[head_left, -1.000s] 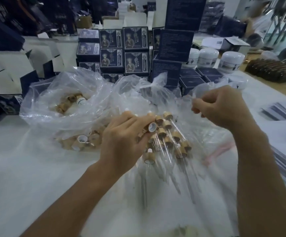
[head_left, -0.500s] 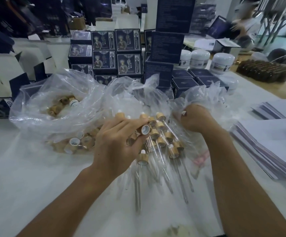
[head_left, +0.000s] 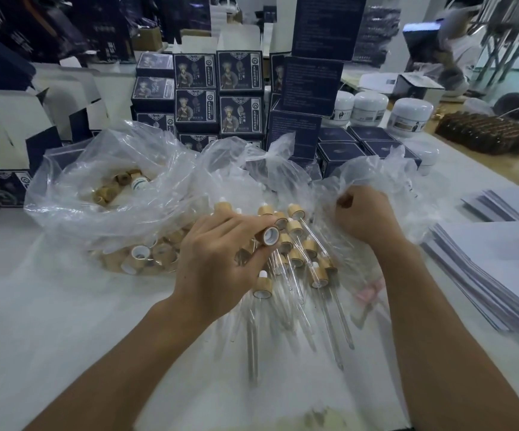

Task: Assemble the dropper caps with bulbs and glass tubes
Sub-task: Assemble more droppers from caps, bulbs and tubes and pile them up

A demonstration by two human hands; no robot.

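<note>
My left hand (head_left: 220, 259) grips a bamboo dropper cap (head_left: 271, 236), its white-lined opening turned toward me. Just right of it lies a pile of assembled droppers (head_left: 301, 253) with bamboo caps and glass tubes pointing toward me. My right hand (head_left: 365, 214) is curled inside a clear plastic bag (head_left: 385, 181) on the right; what its fingers hold is hidden. A larger clear bag (head_left: 96, 181) at the left holds loose bamboo caps (head_left: 146, 256).
Dark blue product boxes (head_left: 217, 94) are stacked behind the bags, with white jars (head_left: 370, 108) to their right. A stack of flat white sheets (head_left: 500, 269) lies at the right. Open white cartons (head_left: 18, 119) stand at the back left.
My right hand has dropped from above the pile down and into the right bag. The left hand keeps its grip on the cap in about the same place.
</note>
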